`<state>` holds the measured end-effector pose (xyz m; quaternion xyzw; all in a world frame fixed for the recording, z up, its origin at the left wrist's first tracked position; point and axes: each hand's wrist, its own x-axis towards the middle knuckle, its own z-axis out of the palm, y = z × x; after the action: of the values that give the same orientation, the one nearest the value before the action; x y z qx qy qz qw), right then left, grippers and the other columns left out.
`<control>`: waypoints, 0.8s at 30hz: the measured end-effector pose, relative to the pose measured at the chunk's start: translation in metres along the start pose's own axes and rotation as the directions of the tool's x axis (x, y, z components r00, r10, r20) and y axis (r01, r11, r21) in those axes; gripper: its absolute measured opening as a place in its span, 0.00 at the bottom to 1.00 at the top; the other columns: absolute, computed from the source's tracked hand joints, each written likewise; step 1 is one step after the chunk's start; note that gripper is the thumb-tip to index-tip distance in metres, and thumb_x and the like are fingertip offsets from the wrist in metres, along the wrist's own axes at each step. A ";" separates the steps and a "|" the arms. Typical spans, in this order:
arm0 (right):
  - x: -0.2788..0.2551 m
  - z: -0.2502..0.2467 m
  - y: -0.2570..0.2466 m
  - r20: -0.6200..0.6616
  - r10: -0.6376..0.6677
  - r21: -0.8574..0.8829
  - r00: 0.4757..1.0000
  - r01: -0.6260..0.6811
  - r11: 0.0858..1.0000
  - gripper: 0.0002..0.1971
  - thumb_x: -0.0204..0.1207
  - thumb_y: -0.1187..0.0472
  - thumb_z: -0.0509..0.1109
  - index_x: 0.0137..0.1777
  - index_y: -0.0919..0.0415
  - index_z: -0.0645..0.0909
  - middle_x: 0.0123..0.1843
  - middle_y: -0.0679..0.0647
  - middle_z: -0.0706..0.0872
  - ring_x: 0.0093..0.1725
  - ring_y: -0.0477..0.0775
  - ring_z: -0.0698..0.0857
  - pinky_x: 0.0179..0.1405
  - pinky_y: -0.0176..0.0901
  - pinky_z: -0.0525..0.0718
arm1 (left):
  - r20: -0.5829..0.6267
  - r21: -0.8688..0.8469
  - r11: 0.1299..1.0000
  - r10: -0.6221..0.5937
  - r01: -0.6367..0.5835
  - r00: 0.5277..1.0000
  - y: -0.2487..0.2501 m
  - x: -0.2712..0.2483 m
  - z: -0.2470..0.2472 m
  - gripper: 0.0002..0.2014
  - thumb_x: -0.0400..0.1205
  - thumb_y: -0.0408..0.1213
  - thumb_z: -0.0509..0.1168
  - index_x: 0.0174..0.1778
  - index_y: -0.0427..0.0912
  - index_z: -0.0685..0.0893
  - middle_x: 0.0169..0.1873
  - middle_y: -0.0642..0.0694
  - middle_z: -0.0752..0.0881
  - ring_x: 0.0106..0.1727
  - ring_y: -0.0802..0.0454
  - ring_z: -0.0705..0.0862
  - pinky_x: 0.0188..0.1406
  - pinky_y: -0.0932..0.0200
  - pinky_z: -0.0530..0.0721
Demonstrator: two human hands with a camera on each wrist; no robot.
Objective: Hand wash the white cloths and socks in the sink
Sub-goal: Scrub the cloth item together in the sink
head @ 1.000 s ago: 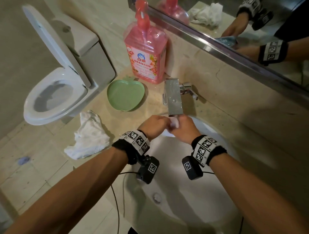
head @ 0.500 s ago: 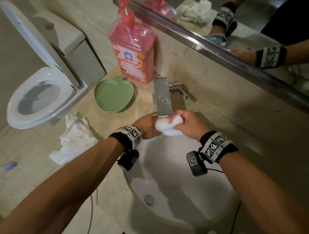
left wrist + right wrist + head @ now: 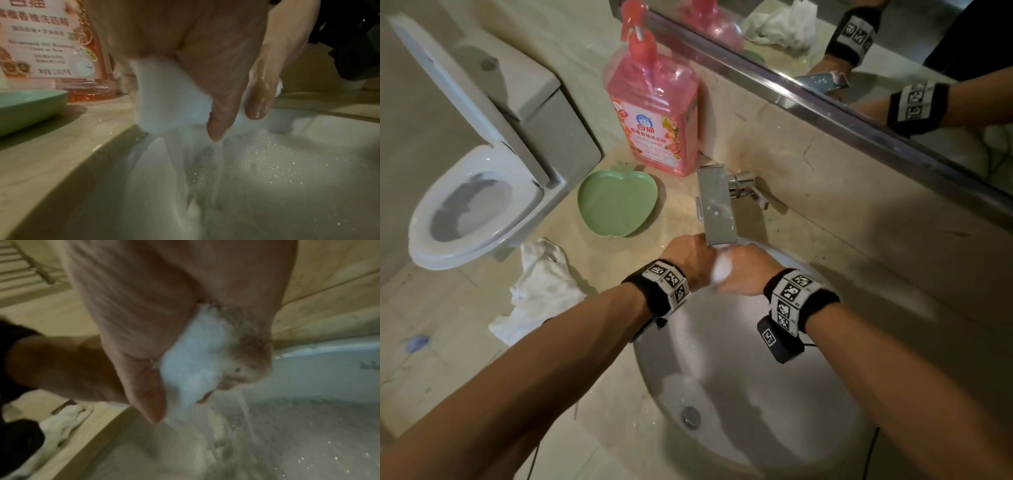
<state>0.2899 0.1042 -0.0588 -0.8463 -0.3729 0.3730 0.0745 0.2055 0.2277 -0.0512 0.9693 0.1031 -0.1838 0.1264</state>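
White wet cloth (image 3: 722, 270) sits squeezed between your 2 hands under the faucet (image 3: 717, 205), above the sink (image 3: 774, 411). Left wrist view: your left hand (image 3: 195, 53) curls around the cloth (image 3: 170, 99), water streaming down. Right wrist view: your right hand (image 3: 174, 313) clamps the cloth (image 3: 197, 356), thumb pressed alongside.

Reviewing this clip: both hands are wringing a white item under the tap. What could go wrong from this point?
1. The left hand and right hand squeeze the white cloth near the sink rim; water may splash onto the counter.
2. The second white cloth lies at the counter's edge and might slip off.
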 end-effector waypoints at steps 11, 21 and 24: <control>0.004 0.002 0.003 -0.178 -0.232 -0.368 0.956 0.154 0.917 0.11 0.71 0.59 0.64 0.27 0.53 0.72 0.25 0.51 0.81 0.25 0.52 0.82 0.26 0.38 0.80 | 0.088 -0.301 0.916 -0.249 0.264 0.964 0.006 0.013 0.010 0.21 0.80 0.57 0.60 0.67 0.55 0.82 0.56 0.48 0.88 0.46 0.47 0.86 0.48 0.55 0.89; 0.007 -0.007 0.014 -0.091 -0.122 0.149 0.988 0.134 0.980 0.30 0.69 0.48 0.77 0.71 0.51 0.75 0.62 0.52 0.85 0.60 0.57 0.85 0.60 0.55 0.85 | 0.139 -0.514 0.857 0.037 0.040 0.990 -0.015 0.000 0.000 0.33 0.77 0.53 0.70 0.79 0.56 0.70 0.73 0.45 0.78 0.65 0.48 0.80 0.61 0.65 0.75; -0.002 -0.007 0.009 -0.135 -0.369 0.137 0.920 0.386 0.912 0.24 0.73 0.67 0.71 0.68 0.50 0.83 0.65 0.53 0.86 0.65 0.54 0.83 0.66 0.46 0.80 | 0.204 -0.647 0.758 0.075 0.077 0.976 -0.022 -0.008 0.000 0.35 0.70 0.57 0.67 0.73 0.47 0.77 0.69 0.45 0.82 0.66 0.48 0.82 0.67 0.51 0.82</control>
<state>0.2988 0.0973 -0.0562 -0.7682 -0.4935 0.3347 0.2329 0.1926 0.2471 -0.0524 0.8385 0.1469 -0.2413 0.4659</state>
